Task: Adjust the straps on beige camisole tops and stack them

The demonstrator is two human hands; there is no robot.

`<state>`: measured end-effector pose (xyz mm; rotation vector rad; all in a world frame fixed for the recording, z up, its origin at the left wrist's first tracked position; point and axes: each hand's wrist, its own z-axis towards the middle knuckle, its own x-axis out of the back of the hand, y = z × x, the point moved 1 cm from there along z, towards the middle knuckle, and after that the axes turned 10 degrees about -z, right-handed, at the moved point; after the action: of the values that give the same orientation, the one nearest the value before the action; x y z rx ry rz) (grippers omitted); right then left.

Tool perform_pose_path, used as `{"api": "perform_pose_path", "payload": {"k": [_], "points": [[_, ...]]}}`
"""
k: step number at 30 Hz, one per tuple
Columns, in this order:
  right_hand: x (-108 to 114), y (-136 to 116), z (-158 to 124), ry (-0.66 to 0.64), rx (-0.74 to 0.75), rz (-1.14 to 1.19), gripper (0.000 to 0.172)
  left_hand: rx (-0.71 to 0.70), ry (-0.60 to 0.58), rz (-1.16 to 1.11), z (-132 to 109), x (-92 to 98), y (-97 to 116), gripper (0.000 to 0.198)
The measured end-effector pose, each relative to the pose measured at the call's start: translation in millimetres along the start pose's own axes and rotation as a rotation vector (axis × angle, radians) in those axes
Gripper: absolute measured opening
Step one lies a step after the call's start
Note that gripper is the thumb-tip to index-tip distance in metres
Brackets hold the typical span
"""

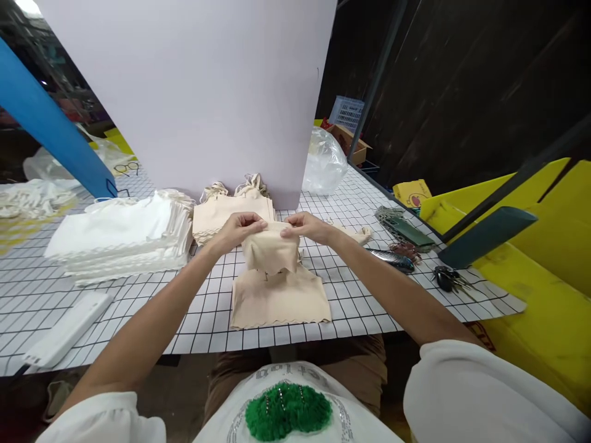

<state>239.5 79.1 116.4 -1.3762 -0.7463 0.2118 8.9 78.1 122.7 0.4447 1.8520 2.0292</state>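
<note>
A beige cloth garment (271, 249) is stretched between my two hands, raised a little above the table. My left hand (243, 229) pinches its upper left edge, and my right hand (306, 227) pinches the upper right. Beneath it, another beige garment piece (281, 299) lies flat on the checked cloth near the front edge, its lower hem wavy. Whether the two pieces are joined I cannot tell. Just behind my left hand sits a stack of folded beige garments (217, 212) with straps bunched on top.
White folded garments (122, 231) are piled on the left, behind a white power strip (69, 329). On the right lie keys (450, 280), a dark green tube (484, 237) and a phone-like shiny item (392, 259). A tall white board (207, 92) stands behind the stacks.
</note>
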Motion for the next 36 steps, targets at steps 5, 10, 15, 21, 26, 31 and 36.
{"api": "perform_pose_path", "payload": {"k": [5,10,15,21,26,31,36], "points": [[32,-11,-12,-0.029,-0.041,-0.049,0.041,0.025,0.048,-0.12,-3,19.3,23,0.039],[53,-9,-25,0.078,-0.038,-0.057,0.044,0.021,0.109,-0.116,-10,33.6,37,0.041],[61,-24,-32,0.219,-0.009,0.04,0.047,0.046,0.084,-0.043,-14,39.5,48,0.04],[71,-51,-37,0.288,0.04,0.075,0.046,-0.037,0.066,-0.28,-12,47.3,65,0.039],[87,-55,-43,0.256,0.098,-0.072,0.043,-0.097,-0.007,-0.252,-14,57.1,71,0.039],[99,-39,-32,0.376,0.126,-0.528,0.039,-0.119,0.075,0.488,1,66.2,68,0.048],[99,-40,-30,0.709,0.311,-0.968,0.034,-0.456,0.302,1.036,10,60.3,88,0.033]]}}
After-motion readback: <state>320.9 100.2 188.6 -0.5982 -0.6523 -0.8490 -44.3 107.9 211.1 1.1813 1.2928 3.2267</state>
